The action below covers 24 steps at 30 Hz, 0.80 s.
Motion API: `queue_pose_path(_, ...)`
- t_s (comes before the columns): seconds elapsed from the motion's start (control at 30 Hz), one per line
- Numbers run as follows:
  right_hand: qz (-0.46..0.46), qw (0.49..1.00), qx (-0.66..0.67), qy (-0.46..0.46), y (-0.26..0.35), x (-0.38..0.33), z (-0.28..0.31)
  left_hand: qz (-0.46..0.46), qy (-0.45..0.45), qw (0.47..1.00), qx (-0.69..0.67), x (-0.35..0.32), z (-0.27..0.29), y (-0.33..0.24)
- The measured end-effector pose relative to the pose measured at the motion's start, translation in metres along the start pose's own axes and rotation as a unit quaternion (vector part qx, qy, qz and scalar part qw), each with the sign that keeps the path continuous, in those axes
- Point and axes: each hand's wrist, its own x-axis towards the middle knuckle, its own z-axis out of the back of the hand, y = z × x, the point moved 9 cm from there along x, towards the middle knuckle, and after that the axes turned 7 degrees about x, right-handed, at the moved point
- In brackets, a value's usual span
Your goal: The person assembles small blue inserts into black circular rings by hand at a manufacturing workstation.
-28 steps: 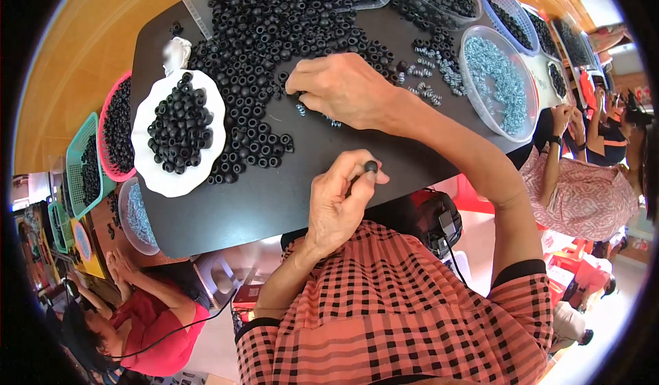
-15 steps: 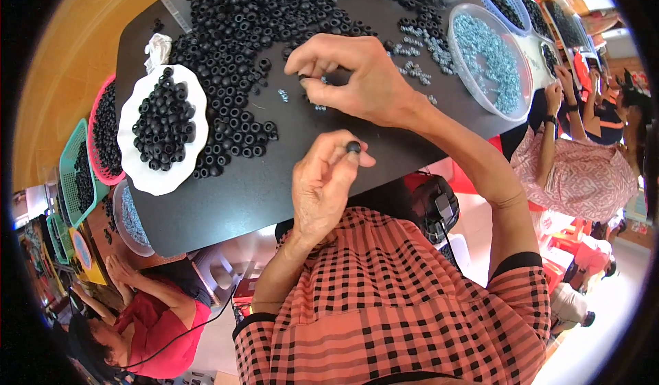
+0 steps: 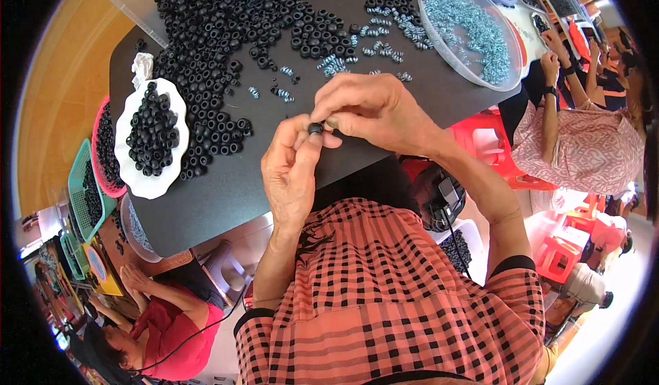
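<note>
Left hand (image 3: 290, 169) had a black bead (image 3: 315, 129) pinched right in its grip, at the fingertips. Right hand's (image 3: 384, 114) narrow grip sat at the bead's 2 o'clock, contents honestly couldn't tell.

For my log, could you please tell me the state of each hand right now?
Left hand: closed, pinching a small black piece.
Right hand: at that piece; whether closed on anything cannot be told.

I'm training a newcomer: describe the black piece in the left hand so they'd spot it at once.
Start at the dark table, then find the left hand at its near edge. In that hand's grip, beside the right hand, is a small rounded black piece. Unlike the pieces in the black heap beyond, it is held.
</note>
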Motion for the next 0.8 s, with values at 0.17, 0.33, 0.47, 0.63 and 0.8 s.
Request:
queue_pose_path(0.17, 0.001, 0.999, -0.025, -0.024, 0.003, -0.005, -0.002, 0.011, 0.003, 1.000, -0.016, 0.000, 0.002, 0.004)
queue_pose_path(0.33, 0.075, 0.993, -0.083, -0.023, 0.014, -0.006, -0.004, 0.032, 0.012, 0.999, -0.012, 0.001, 0.003, 0.008)
queue_pose_path(0.47, 0.108, 0.990, -0.088, -0.032, 0.019, -0.007, -0.007, -0.003, -0.035, 0.999, -0.039, 0.001, 0.005, 0.005)
queue_pose_path(0.63, 0.095, 0.987, -0.127, -0.023, 0.020, -0.007, -0.011, -0.013, -0.021, 0.999, -0.030, -0.002, 0.007, 0.007)
queue_pose_path(0.8, 0.114, 0.982, -0.148, -0.011, 0.018, -0.007, -0.014, -0.009, -0.006, 0.998, -0.056, 0.003, 0.006, 0.008)
